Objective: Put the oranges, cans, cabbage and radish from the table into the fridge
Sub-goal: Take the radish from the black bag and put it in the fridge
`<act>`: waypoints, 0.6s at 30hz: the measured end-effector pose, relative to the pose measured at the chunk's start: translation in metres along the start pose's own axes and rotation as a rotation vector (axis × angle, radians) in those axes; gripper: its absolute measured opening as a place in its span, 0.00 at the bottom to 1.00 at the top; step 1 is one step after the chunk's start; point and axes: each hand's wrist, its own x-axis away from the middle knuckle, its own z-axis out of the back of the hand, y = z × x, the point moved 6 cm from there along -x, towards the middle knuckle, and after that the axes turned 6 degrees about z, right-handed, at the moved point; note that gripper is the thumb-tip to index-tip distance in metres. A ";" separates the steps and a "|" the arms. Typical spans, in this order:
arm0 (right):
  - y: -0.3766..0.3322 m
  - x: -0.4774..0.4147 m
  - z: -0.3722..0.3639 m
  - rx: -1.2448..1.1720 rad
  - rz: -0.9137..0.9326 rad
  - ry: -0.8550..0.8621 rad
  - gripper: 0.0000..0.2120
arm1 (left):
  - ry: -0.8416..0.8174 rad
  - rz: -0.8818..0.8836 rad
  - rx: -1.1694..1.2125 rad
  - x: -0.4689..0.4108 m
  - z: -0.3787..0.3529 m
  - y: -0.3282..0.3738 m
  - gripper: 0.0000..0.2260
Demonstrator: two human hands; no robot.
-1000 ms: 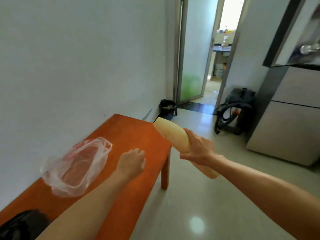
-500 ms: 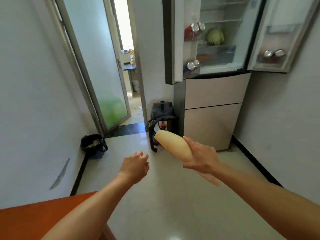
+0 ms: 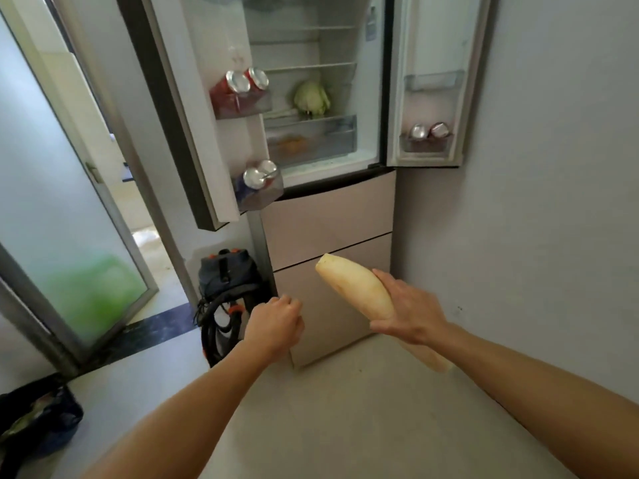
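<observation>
Head view: one long, pale cream radish (image 3: 352,286), smooth skin, blunt cut end up and to the left, thinner end running down past the wrist to the lower right. It's off the table and in the air, held out in front of the beige lower drawers of the fridge (image 3: 328,219), not inside it. The right hand (image 3: 409,314) grips it round the middle, fingers wrapped underneath, thumb on the near side. The left hand (image 3: 275,326) hangs just left of it, apart from it, fingers loosely curled, holding nothing. Both upper fridge doors stand open. Round aluminium drink cans (image 3: 242,84): six counted, all upright in door bins. Two red ones in the left door's upper bin, two in its lower bin, two in the right door's bin. One pale green leafy cabbage (image 3: 312,98) sits on the bottom shelf. Below it, orange items (image 3: 290,143) show through the clear drawer; too blurred to count. One dark bag with a black hose (image 3: 226,281) stands on the floor just left of the fridge.
</observation>
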 end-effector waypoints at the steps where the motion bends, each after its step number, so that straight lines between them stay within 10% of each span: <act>1: 0.017 -0.022 0.003 0.000 -0.007 0.001 0.48 | 0.005 0.002 0.005 -0.026 -0.003 0.005 0.11; 18: 0.157 -0.369 0.066 0.043 0.128 0.148 0.47 | 0.163 0.166 -0.011 -0.397 -0.016 -0.028 0.12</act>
